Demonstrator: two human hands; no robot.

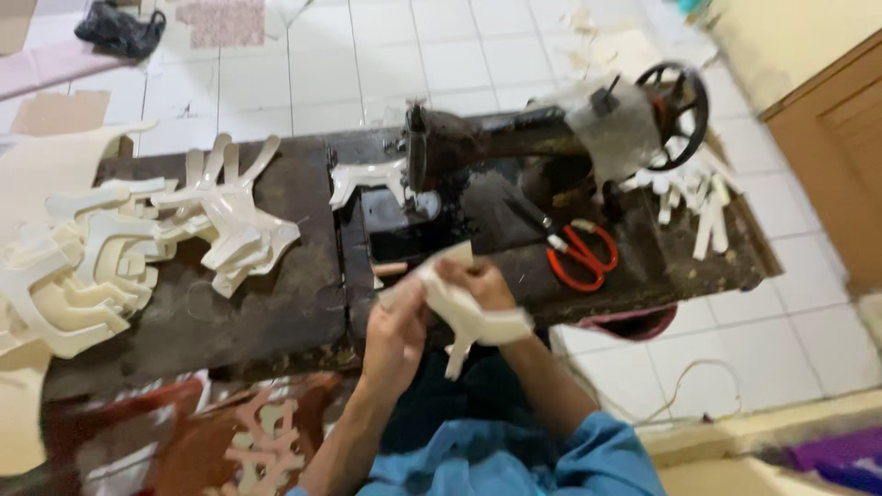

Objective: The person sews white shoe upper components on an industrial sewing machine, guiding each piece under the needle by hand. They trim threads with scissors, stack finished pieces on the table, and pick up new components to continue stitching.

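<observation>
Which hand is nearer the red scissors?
Right. The right hand holds the cream cut piece just left of the scissors; the left hand grips the same piece farther left and lower.

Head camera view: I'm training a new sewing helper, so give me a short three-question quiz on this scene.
1. True or false: both hands hold the cream cut piece.
2. Which lies right of the sewing machine needle area on the table: A) red-handled scissors, B) a hammer, C) a tape roll?
3. On which side of the table is the pile of cream pieces?

Key: 1 true: left hand and right hand both grip it. 2 A. 3 Left side.
</observation>
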